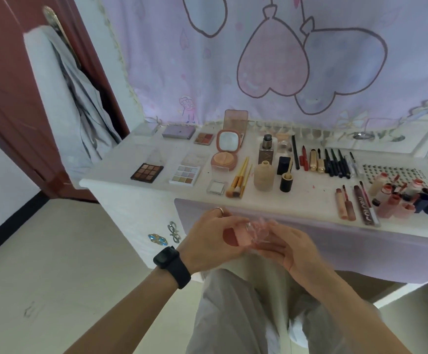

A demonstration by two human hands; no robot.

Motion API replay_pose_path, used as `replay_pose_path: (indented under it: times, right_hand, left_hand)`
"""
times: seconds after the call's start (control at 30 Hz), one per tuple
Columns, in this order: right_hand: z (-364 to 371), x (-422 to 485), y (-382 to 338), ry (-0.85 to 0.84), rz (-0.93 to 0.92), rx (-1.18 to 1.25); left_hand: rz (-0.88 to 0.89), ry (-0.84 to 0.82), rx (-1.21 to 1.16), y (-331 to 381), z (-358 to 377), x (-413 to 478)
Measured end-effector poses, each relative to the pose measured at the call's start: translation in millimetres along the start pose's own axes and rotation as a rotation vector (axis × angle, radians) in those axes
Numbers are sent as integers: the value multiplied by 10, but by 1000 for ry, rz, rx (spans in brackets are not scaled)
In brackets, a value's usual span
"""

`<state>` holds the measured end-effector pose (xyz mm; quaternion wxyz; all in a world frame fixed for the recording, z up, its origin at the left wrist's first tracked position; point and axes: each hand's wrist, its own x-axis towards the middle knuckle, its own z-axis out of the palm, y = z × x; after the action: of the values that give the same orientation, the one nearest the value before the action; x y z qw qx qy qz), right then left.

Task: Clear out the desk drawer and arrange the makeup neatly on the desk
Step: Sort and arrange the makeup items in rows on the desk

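Since the desk (136,159) is already carrying neat rows, with palettes (147,172) toward its left end and pencils (335,164) and lip tubes (396,208) toward its right, I'm guessing this is nearly done, though the drawer isn't showing. Just off the desk's front edge, the left hand (212,241) is curling its fingers round a small pink piece (243,236) while the right hand (292,249) is pinching its clear end. It's seemingly lying crosswise, along that edge, but it's too blurry for telling which way it's pointing.

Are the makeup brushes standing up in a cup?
No, the makeup brushes lie flat on the desk, right beside a beige bottle.
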<state>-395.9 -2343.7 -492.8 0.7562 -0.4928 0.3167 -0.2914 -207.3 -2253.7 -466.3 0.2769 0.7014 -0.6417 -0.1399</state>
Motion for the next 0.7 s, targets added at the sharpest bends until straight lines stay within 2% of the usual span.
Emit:
replay_pose_path:
  times: [0.07, 0.13, 0.2, 0.3, 0.37, 0.5, 0.6, 0.7]
  right_hand:
    - [200, 113, -9, 15, -17, -122]
    - [395, 224, 9, 40, -87, -394]
    - [603, 353, 56, 16, -199, -697]
    - [919, 560, 161, -70, -318, -923]
    - [1133, 725, 230, -124, -439, -1146]
    - [1506, 1077, 292, -182, -796, -1497]
    - [1659, 1317, 361, -203, -958, -1670]
    - [1671, 1499, 486, -282, -1063, -1737]
  left_hand:
    - [-85, 59, -95, -157, -182, -103]
    - [-194, 154, -179, -335, -370, -181]
    - [-335, 277, -251, -555, -595, -236]
    - [-515, 375, -315, -935, -950, -240]
    - [-587, 436, -359, -1185, -1195, -216]
    - [-748, 507, -320, -1607, -1611, -60]
    - [-804, 541, -248, -1811, -1800, 117]
    - [-830, 546, -215, -1982, -1883, 297]
